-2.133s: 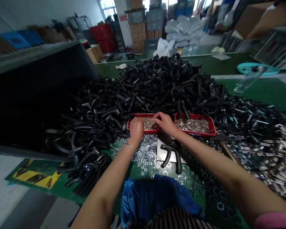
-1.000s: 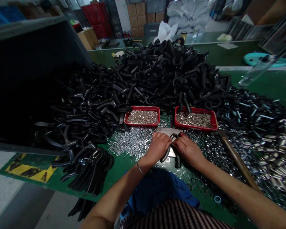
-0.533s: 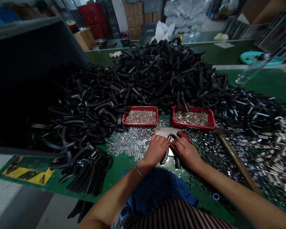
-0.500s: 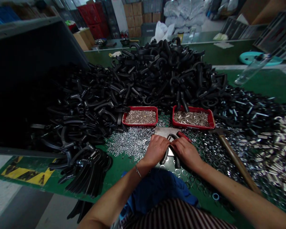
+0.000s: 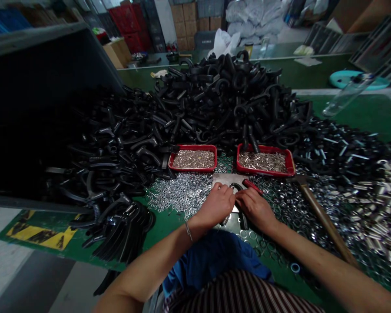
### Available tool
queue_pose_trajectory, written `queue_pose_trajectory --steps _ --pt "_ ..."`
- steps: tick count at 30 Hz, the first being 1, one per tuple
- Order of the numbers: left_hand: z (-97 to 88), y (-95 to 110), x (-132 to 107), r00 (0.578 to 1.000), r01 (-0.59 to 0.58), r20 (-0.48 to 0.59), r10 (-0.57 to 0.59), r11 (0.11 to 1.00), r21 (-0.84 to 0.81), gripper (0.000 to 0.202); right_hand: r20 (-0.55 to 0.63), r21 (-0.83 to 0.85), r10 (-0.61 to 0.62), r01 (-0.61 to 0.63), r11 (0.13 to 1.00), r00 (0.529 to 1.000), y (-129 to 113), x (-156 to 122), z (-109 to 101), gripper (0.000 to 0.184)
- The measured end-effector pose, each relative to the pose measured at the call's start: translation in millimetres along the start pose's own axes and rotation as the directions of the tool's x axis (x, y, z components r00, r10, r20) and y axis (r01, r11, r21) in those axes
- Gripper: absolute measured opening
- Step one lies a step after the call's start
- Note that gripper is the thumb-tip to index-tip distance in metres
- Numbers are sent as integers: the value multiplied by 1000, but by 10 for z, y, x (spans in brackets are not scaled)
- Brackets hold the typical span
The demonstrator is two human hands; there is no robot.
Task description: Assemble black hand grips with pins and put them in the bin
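Note:
My left hand [image 5: 217, 202] is closed over one side of a black curved part [image 5: 244, 221], which looks like a hooked handle. My right hand [image 5: 256, 206] is closed at its other side, and the fingertips of both hands almost meet over it. Whatever small piece may be between the fingertips is hidden. Beneath lies a flat metal plate [image 5: 226, 178] on the green table. A red-handled tool [image 5: 252, 186], its working end hidden, rests just beyond my right fingers.
Two red trays of small metal pieces, the left tray [image 5: 193, 170] and right tray [image 5: 266, 172], stand ahead. Behind rises a heap of black handles [image 5: 211, 104]. Loose washers [image 5: 179, 193] spread leftward; a hammer [image 5: 326, 221] and metal sleeves [image 5: 386, 213] lie right.
My left hand has rolled slightly over the black curved part, covering more of it. My right hand stays almost in place. The whole view has shifted a little.

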State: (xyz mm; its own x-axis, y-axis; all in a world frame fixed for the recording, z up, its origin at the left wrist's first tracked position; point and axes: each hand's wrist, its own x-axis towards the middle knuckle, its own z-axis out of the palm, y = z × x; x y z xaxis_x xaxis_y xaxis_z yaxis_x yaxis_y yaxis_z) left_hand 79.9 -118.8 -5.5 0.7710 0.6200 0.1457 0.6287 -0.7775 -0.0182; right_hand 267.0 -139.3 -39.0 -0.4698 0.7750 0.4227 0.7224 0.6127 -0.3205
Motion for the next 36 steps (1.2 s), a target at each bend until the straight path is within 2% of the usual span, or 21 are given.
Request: queue_pose_trajectory --steps 2,5,8,10,18,26,32,36 --pt "-12 -13 -31 1000 28 11 -27 998 -48 18 20 -21 -9 10 1000 1000 4 3 -9 19" --pt "9 -25 -145 990 129 -19 -137 963 -238 21 87 -91 -46 54 994 995 6 27 -44 22" --pt "67 -26 -291 950 261 -59 -307 883 -390 25 178 -171 -101 132 976 979 -14 87 -101 25" --pt "103 -24 -361 925 320 -63 -376 855 -409 22 224 -203 -131 178 963 966 -44 139 -140 26" --pt "148 -5 -363 925 327 -72 -372 880 -344 18 305 -301 -147 242 923 941 -132 197 -161 21" --pt "204 6 -392 921 327 -92 -378 881 -341 18 195 -169 -45 79 982 980 -24 156 -90 17" --pt "249 35 -399 907 335 -133 -399 876 -347 18 236 -202 -143 193 960 961 -58 148 -97 24" --pt "255 38 -390 909 328 -145 -391 885 -331 19 236 -230 -119 174 957 964 -51 159 -84 20"
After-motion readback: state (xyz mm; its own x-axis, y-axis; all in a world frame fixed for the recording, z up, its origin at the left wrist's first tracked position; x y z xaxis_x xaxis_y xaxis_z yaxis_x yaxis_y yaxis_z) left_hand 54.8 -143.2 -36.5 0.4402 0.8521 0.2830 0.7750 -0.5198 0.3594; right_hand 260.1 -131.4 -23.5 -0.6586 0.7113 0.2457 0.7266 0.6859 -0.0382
